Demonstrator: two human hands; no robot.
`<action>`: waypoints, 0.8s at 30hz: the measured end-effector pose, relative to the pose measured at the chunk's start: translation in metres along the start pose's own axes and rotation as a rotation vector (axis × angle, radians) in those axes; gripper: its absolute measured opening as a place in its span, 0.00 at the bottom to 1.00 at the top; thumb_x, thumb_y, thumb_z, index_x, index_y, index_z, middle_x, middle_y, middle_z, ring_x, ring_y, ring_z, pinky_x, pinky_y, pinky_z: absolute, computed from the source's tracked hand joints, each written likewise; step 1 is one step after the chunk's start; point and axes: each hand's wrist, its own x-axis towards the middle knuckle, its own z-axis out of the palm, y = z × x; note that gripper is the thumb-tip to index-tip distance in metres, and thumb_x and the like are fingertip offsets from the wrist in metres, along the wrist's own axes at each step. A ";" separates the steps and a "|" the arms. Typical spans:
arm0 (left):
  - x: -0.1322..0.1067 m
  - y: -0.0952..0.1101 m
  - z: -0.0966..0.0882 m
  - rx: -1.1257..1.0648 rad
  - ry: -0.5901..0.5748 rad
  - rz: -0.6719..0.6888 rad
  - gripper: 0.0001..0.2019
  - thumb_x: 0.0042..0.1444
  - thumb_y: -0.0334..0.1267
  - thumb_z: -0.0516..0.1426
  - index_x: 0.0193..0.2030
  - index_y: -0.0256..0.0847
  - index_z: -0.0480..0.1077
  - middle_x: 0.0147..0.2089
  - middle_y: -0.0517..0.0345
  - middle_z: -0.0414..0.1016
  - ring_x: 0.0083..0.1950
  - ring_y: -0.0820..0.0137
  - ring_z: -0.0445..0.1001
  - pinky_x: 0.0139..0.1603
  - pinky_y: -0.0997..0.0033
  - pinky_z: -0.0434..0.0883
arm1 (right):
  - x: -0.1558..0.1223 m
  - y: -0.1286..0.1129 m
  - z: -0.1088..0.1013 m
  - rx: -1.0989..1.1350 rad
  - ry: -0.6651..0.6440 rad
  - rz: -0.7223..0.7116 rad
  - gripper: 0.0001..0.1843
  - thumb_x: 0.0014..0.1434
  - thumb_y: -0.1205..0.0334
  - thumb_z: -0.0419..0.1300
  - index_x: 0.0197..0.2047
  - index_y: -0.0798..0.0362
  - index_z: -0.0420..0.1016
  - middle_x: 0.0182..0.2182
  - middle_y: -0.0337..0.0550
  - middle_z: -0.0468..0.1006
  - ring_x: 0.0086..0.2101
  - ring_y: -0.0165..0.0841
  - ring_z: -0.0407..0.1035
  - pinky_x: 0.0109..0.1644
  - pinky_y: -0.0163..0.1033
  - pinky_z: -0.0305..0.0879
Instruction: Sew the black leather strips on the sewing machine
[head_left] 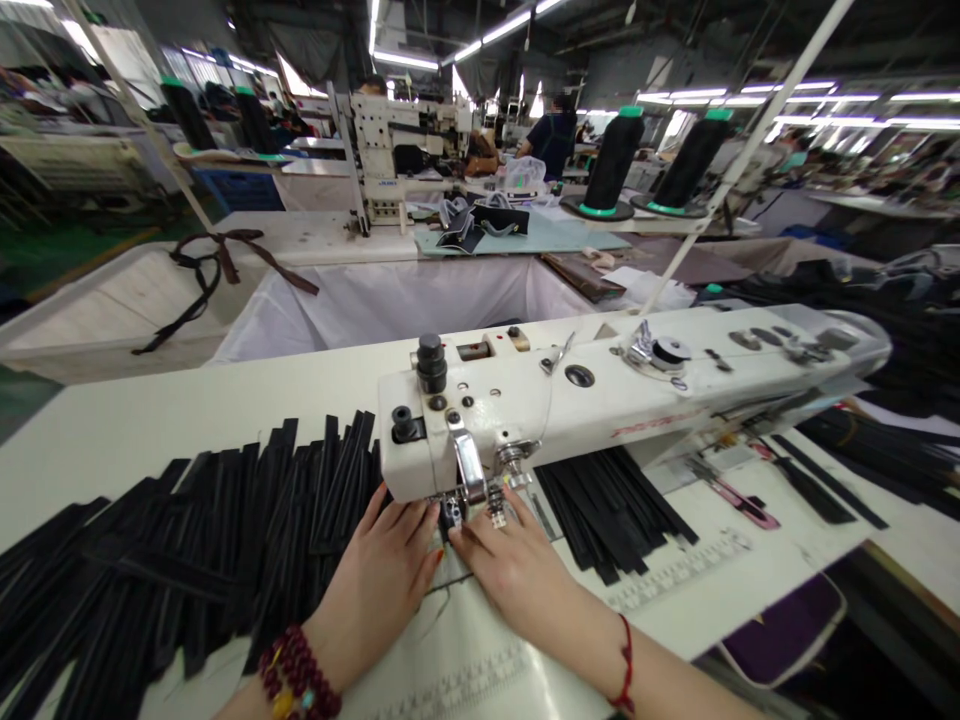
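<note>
A white sewing machine (pixel 600 395) stands across the table in front of me. My left hand (pixel 386 575) lies flat on the table just left of the needle and presser foot (pixel 457 510), fingers stretched toward it. My right hand (pixel 510 560) rests flat right of the needle, fingertips close to the foot. Both press on a thin dark strip (pixel 444 572) that runs under the foot; most of it is hidden by my hands. A large heap of black strips (pixel 180 560) lies at the left, touching my left hand.
More black strips (pixel 611 505) lie behind the needle under the machine arm. A pink-handled tool (pixel 739 500) and a printed ruler (pixel 675 572) are on the right of the table. Black thread cones (pixel 611 160) stand behind. Another sewing machine (pixel 397 150) and a person (pixel 553 135) are farther back.
</note>
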 end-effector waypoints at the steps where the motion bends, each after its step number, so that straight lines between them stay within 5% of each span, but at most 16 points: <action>1: 0.000 0.000 0.000 0.007 0.005 0.005 0.15 0.68 0.37 0.50 0.51 0.37 0.76 0.55 0.45 0.78 0.57 0.54 0.73 0.64 0.45 0.65 | 0.003 0.001 0.000 -0.014 -0.014 0.005 0.13 0.66 0.71 0.59 0.53 0.58 0.75 0.43 0.48 0.79 0.46 0.40 0.70 0.70 0.56 0.48; 12: 0.006 0.001 0.000 0.103 -0.014 -0.007 0.11 0.67 0.36 0.53 0.43 0.38 0.77 0.48 0.46 0.80 0.60 0.52 0.72 0.66 0.44 0.60 | 0.021 -0.004 0.001 -0.121 -0.050 0.059 0.13 0.64 0.73 0.57 0.50 0.58 0.76 0.38 0.51 0.79 0.41 0.42 0.71 0.56 0.50 0.61; 24: 0.009 0.008 -0.002 0.105 -0.054 -0.083 0.15 0.69 0.40 0.50 0.48 0.36 0.76 0.51 0.44 0.79 0.61 0.53 0.70 0.68 0.43 0.59 | -0.082 0.004 -0.038 0.001 0.150 0.175 0.22 0.64 0.76 0.50 0.59 0.57 0.71 0.46 0.50 0.74 0.47 0.38 0.70 0.60 0.50 0.59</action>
